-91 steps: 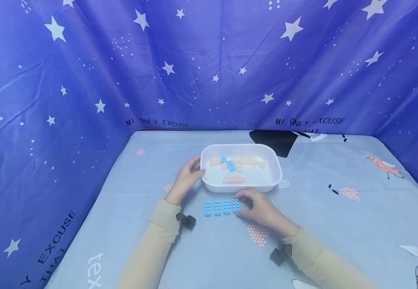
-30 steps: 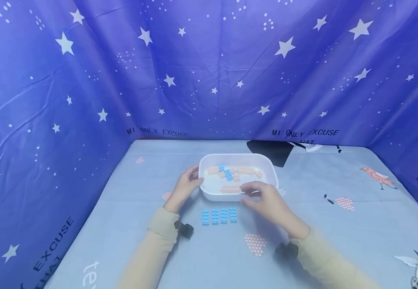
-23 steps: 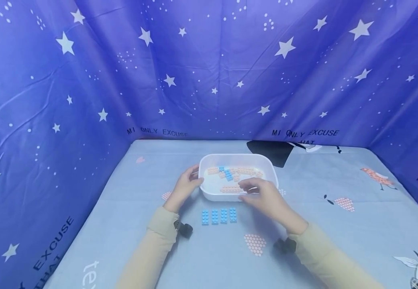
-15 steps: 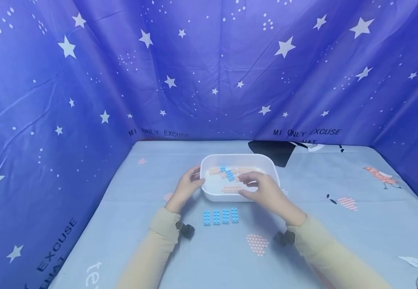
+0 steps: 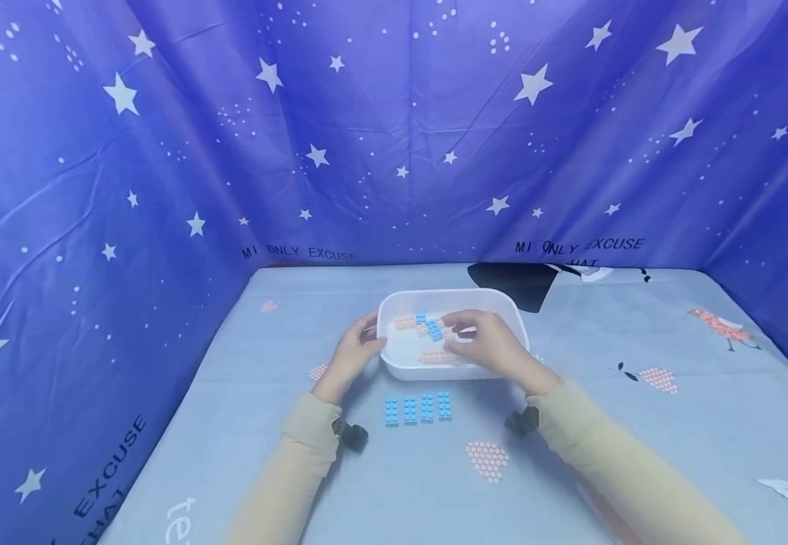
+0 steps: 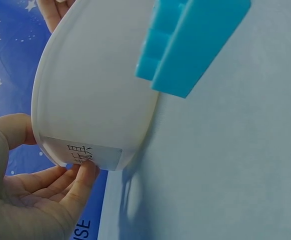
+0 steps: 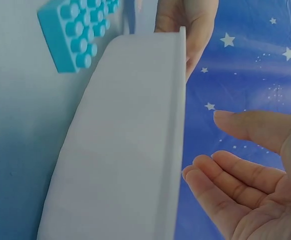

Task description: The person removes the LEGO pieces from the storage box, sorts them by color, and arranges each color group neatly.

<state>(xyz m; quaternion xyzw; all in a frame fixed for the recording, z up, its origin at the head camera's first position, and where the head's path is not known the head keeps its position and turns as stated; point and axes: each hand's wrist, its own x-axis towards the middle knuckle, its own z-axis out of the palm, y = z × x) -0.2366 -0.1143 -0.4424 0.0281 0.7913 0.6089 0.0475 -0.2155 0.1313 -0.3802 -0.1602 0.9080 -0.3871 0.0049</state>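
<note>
A white plastic tub (image 5: 458,371) stands on the table, holding several pale orange bricks (image 5: 438,357) and two blue bricks (image 5: 433,331). My left hand (image 5: 355,350) grips the tub's left end, thumb at the rim and fingers against the labelled outer wall (image 6: 103,156). Over the tub's right half reaches my right hand (image 5: 487,344), thumb and fingers apart and nothing visible between them. Its fingertips (image 7: 200,175) are beside the blue brick in the head view. In front of the tub, several blue building bricks (image 5: 427,409) lie in a neat row.
The table wears a grey-blue cloth (image 5: 284,484) with printed hearts, birds and a dark shape. Blue star-patterned curtains (image 5: 394,113) enclose the back and sides. A small black wrist camera (image 5: 351,436) sits on the left wrist, another black camera (image 5: 523,421) on the right.
My right hand has gone from the rightmost blue brick in the row, over the tub's front rim, to inside the tub. My left hand has stayed at the left end.
</note>
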